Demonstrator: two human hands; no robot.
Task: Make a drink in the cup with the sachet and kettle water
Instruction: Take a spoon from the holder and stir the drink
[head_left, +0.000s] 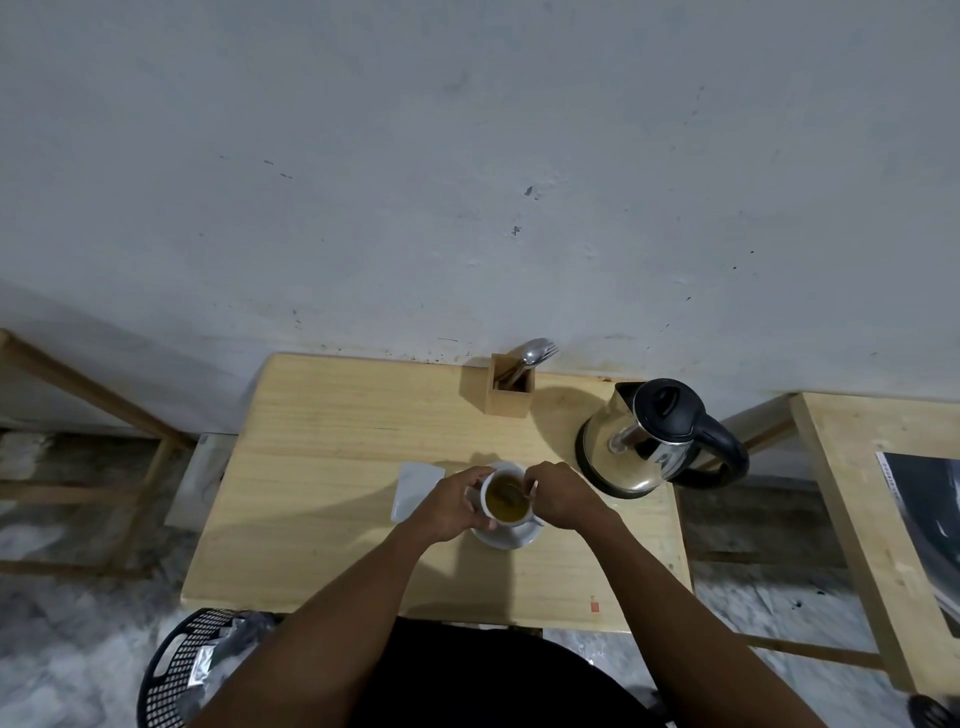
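Head view: a white cup (506, 501) of yellow-brown drink stands upright on a saucer (511, 535) near the table (332, 467) front. The left hand (454, 501) wraps its side. The right hand (558, 493) pinches a spoon (519, 494) slanting down-left into the cup. The kettle (647, 441) stands right, spout toward the wall.
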